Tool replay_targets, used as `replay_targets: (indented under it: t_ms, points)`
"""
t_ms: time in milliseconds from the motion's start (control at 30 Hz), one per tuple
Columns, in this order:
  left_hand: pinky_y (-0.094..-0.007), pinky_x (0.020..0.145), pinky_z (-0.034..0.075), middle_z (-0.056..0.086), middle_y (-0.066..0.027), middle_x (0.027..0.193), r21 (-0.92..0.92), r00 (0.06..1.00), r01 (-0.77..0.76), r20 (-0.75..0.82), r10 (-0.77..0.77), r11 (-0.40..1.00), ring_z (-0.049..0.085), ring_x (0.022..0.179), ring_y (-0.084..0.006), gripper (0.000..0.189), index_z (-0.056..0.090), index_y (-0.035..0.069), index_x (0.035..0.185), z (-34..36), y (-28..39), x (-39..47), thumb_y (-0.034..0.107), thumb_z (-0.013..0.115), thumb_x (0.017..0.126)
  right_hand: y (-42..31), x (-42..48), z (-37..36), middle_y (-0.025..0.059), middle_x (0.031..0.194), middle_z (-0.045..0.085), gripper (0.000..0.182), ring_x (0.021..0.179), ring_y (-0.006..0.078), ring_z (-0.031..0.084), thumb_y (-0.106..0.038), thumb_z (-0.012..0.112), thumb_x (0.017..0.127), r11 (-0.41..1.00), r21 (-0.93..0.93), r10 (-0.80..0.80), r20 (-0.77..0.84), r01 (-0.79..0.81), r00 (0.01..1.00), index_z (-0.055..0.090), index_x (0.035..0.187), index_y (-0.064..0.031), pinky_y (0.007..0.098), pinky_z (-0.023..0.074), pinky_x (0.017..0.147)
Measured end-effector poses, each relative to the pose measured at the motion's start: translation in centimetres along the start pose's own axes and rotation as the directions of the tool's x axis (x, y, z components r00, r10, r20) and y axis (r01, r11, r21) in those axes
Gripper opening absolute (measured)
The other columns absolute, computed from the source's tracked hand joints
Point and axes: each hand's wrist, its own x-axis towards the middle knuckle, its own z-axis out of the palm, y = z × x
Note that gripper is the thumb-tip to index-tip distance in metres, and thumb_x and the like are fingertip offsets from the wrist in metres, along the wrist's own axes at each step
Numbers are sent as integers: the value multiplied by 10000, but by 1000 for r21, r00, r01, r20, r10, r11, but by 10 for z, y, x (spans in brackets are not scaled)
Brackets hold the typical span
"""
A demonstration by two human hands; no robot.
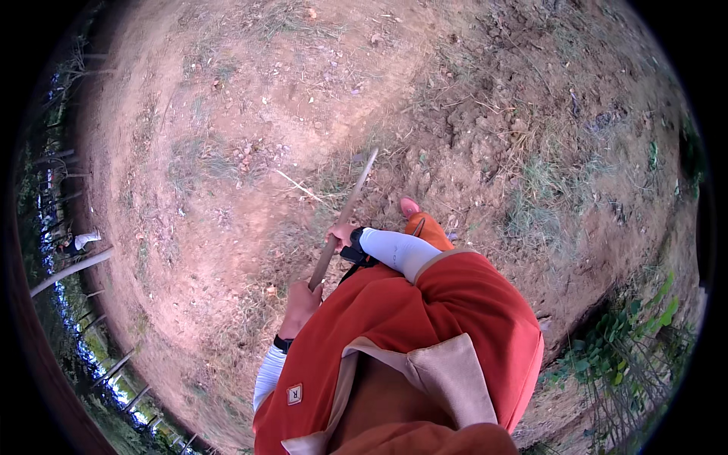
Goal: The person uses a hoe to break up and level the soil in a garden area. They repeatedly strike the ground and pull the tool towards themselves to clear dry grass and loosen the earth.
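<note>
A long wooden handle (348,207) slants from near my body up towards the picture's centre, its far end above the dirt ground. My left hand (301,307) grips its near end, lower left of the other hand. Farther along the shaft, my right hand (341,234) is closed around it, with a dark band and a small black device at that wrist. Whether the handle bears a tool head cannot be told. Below the hands, my red shirt with a tan collar hides part of the view.
Broken, clumpy soil (466,136) with grass tufts lies at the upper right. A leafy green shrub (603,341) grows at the lower right, beside a dark hollow. Tree trunks line the left edge, where a person (82,242) is visible far off. A pink shoe (409,207) shows on the ground.
</note>
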Motion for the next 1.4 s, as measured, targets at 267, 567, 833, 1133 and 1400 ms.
replay_targets:
  t_ms: [267, 567, 833, 1133, 1400]
  points:
    - [-413, 529, 421, 551, -208, 598, -153, 969, -201, -176, 174, 968, 563, 588, -363, 346, 584, -30, 723, 43, -30, 49, 312, 590, 772, -43, -22, -34, 89, 668, 592, 160, 593, 205, 590, -160, 484, 791, 927, 2, -364, -246, 376, 898, 555, 722, -33, 360, 458, 483]
    - [-397, 581, 449, 581, -206, 663, -315, 861, -485, -333, 384, 816, 587, 660, -356, 322, 609, -9, 770, 72, 97, 225, 310, 630, 729, -165, -110, -52, 114, 703, 525, 165, 679, 242, 566, -144, 448, 842, 833, 111, -483, -330, 542, 811, 473, 815, 18, 383, 496, 629]
    - [-382, 670, 466, 606, -212, 772, -453, 926, -360, -277, 256, 816, 597, 771, -349, 300, 617, -11, 850, 99, 50, 265, 260, 625, 723, -148, -27, -47, 84, 671, 504, 150, 599, 228, 533, -145, 383, 859, 940, -147, -340, -313, 309, 887, 446, 787, -28, 368, 473, 546]
    - [-420, 634, 441, 591, -206, 687, -445, 983, -179, -35, 183, 877, 590, 711, -370, 339, 598, -14, 788, 106, -41, 144, 317, 522, 791, -25, -65, 4, 105, 779, 568, 183, 715, 257, 597, -199, 464, 855, 997, -18, -80, -49, 79, 996, 456, 891, -19, 397, 487, 542]
    - [-319, 390, 406, 534, -88, 517, -534, 951, 175, 310, -1, 827, 534, 431, -178, 352, 549, -13, 638, 24, 17, 145, 311, 567, 775, -113, -42, -26, 116, 774, 554, 150, 754, 269, 586, -154, 495, 840, 963, 229, -103, -179, 144, 978, 468, 882, -12, 441, 494, 735]
